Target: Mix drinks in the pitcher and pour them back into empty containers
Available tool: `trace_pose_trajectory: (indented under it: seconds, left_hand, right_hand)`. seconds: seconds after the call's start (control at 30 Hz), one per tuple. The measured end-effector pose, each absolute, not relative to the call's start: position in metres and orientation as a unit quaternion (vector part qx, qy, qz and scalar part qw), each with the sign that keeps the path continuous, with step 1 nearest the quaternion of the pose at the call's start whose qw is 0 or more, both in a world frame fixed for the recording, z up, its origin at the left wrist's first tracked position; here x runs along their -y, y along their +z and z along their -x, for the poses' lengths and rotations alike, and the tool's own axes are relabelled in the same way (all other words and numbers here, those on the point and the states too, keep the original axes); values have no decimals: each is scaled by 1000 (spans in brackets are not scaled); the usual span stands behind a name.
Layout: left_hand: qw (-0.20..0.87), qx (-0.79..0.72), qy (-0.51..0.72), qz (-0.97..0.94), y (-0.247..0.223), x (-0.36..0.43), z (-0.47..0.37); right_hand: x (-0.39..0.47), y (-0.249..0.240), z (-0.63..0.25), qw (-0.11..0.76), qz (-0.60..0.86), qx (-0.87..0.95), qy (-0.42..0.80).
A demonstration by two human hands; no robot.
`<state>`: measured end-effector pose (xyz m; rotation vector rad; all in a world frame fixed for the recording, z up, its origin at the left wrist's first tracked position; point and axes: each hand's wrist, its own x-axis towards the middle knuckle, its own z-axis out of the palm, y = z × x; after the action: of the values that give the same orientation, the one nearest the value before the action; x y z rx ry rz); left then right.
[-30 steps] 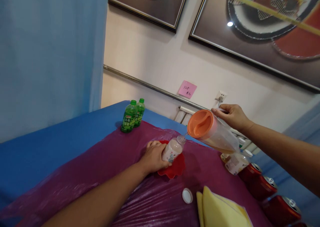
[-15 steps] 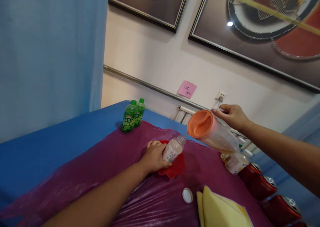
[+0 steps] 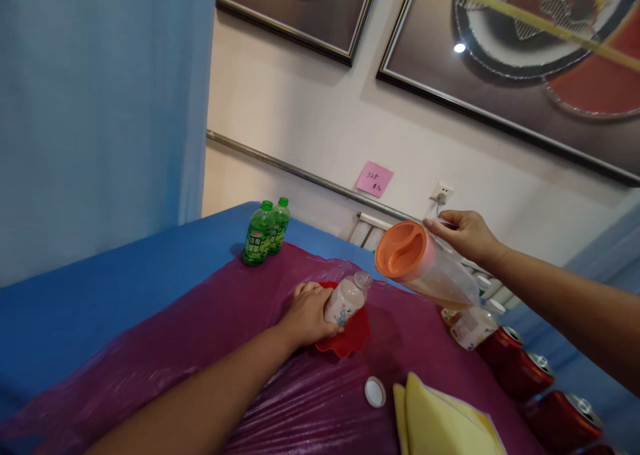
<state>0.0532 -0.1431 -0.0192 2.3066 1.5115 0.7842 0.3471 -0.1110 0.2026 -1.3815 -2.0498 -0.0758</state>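
left hand (image 3: 307, 316) grips the small bottle (image 3: 346, 299); right hand (image 3: 465, 233) tips the pitcher (image 3: 425, 268). narrow mouth: a faster tilt could spill onto the red dish (image 3: 353, 338).

Red dish (image 3: 356, 338): mostly covered by left hand (image 3: 306, 316) and small bottle (image 3: 346, 300).
Pink note (image 3: 375, 179): writing too small to read.
Red cans (image 3: 543, 391): nearest cut by lower edge.
Yellow cloth (image 3: 440, 423): cut by lower edge.
Framed pictures (image 3: 505, 48): cropped at top.

Left hand (image 3: 307, 315) grips a small bottle (image 3: 346, 299) on a red dish (image 3: 353, 338); right hand (image 3: 463, 233) tilts an orange-lidded pitcher (image 3: 425, 268) just above the bottle's mouth.
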Motion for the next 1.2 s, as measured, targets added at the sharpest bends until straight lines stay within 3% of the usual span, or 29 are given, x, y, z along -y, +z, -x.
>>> trace_pose_trajectory:
  seconds: [1.2]
  left_hand:
    - [144, -523, 273, -794, -18, 145, -53]
  right_hand:
    - [111, 204, -348, 313, 533, 785, -35]
